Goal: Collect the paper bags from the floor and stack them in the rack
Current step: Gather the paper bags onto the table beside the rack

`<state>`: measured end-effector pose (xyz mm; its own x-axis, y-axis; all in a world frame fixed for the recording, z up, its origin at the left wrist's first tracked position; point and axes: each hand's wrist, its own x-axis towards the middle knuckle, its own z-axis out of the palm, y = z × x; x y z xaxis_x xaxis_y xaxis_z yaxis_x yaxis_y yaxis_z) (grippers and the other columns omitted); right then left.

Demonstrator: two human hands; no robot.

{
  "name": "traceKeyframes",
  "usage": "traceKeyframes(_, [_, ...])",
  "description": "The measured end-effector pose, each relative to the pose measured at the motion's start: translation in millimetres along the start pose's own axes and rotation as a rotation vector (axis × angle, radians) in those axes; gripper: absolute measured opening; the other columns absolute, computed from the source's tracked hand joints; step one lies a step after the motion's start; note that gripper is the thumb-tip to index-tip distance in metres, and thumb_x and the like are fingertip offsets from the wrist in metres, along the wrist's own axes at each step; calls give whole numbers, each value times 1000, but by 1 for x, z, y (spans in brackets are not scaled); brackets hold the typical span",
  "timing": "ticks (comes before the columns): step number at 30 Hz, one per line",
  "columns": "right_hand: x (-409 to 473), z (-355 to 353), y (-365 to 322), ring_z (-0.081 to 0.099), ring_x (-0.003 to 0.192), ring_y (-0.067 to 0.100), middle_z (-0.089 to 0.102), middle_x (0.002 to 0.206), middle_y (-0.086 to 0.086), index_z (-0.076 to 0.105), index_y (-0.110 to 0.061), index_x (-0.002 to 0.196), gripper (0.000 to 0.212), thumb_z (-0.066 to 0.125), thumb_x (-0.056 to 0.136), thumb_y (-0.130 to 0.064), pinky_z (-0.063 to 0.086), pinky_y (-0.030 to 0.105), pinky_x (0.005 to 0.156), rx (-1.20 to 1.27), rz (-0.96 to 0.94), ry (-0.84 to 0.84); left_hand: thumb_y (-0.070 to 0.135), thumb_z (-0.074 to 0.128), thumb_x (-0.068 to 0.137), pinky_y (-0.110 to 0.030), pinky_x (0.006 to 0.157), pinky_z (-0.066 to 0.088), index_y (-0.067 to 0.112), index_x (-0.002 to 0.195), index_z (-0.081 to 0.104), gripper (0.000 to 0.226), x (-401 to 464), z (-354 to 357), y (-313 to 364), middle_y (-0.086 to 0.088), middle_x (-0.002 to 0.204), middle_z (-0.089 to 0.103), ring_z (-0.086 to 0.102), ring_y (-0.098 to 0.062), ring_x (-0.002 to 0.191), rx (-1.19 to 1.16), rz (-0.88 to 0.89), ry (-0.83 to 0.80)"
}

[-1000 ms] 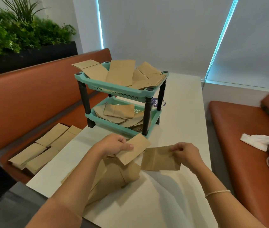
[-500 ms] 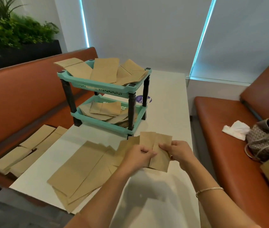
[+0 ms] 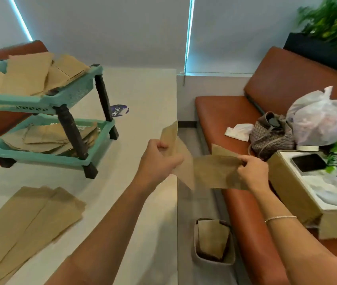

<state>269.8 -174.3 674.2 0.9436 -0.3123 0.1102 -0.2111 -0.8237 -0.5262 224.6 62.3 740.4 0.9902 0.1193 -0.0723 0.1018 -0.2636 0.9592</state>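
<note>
Two paper bags are being held past the desk (image 3: 142, 95) edge: the left hand (image 3: 159, 161) is pinching one (image 3: 171, 134), the right hand (image 3: 252, 171) another (image 3: 215, 171). Thin-edge grips are risking slips toward the floor bin (image 3: 212, 262); the rack (image 3: 40, 103) is sitting well apart.

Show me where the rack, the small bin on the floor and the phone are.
rack (image 3: 40, 103): head view, front rim of upper shelf.
bin (image 3: 212, 261): head view, front wall.
phone (image 3: 308, 162): head view, dark screen.

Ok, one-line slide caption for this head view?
Left hand and right hand each hold a paper bag beside the teal rack.
</note>
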Motion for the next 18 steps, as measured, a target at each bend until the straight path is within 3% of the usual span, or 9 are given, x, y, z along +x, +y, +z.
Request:
traceKeyframes(4, [14,34,77,61,103,28,69,110,5,72,-21,105,41,49,80,2,49,32,86,-144,76,-198,17,64,82,-29,79,50,20,108,38,38,33,91,1,2,110,47,54,-16,99,67,-35,-115])
traceKeyframes(9, [15,108,151,61,105,21,65,115,1,67,-22,113,39,47,85,-3,51,32,87,-281,69,-489,18,53,91,-27,70,41,8,117,43,29,78,192,-76,-8,113,54,51,-18,93,335,-218,-159])
traceKeyframes(13, [10,162,184,58,110,20,60,120,2,63,-17,118,38,40,91,-2,47,30,89,-350,31,-646,15,45,93,-36,83,49,5,120,42,29,88,232,-159,-13,117,54,55,-28,104,584,-415,-226])
traceKeyframes(18, [10,209,210,56,114,20,57,125,5,57,-10,121,35,36,95,0,45,27,91,-391,8,-709,18,43,96,-33,79,47,6,123,41,30,78,249,-234,-12,121,56,57,-27,106,720,-563,-234])
